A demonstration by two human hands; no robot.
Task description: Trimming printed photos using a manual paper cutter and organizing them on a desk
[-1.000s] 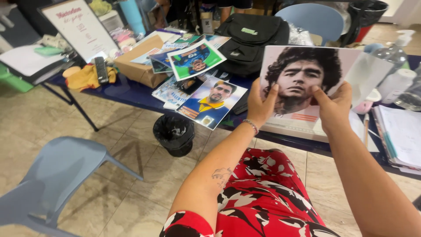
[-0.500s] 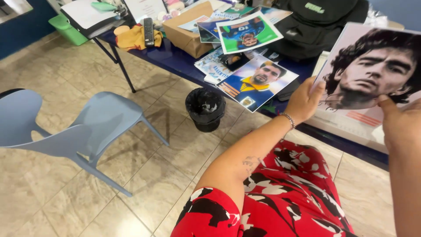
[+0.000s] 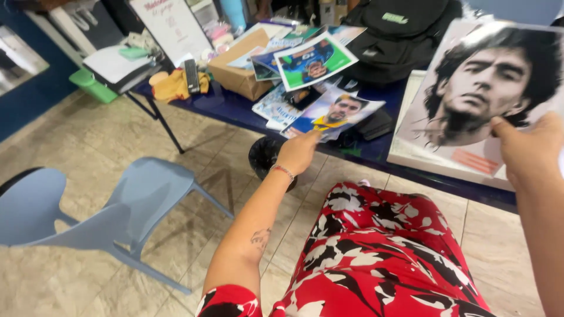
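My right hand point(image 3: 531, 154) holds a large black-and-white portrait print point(image 3: 482, 88) by its lower right corner, tilted up above the dark blue table point(image 3: 235, 108). My left hand point(image 3: 298, 151) reaches forward and touches the near edge of a colour photo of a player in a blue and yellow shirt point(image 3: 338, 111), which overhangs the table's front. Behind it lies another photo of a player on a green field point(image 3: 312, 60), resting on a pile of prints. My lap in red patterned fabric point(image 3: 382, 252) fills the bottom.
A cardboard box point(image 3: 241, 73), a black backpack point(image 3: 399, 35), a yellow cloth with a remote point(image 3: 179, 82) and a white sign board point(image 3: 170, 26) crowd the table. A black bin point(image 3: 264, 158) stands under it. A light blue plastic chair point(image 3: 117, 211) is at left on the tiled floor.
My left hand has let go of the portrait and moved left to the blue and yellow player photo. The view has swung left, and my right hand alone holds the portrait.
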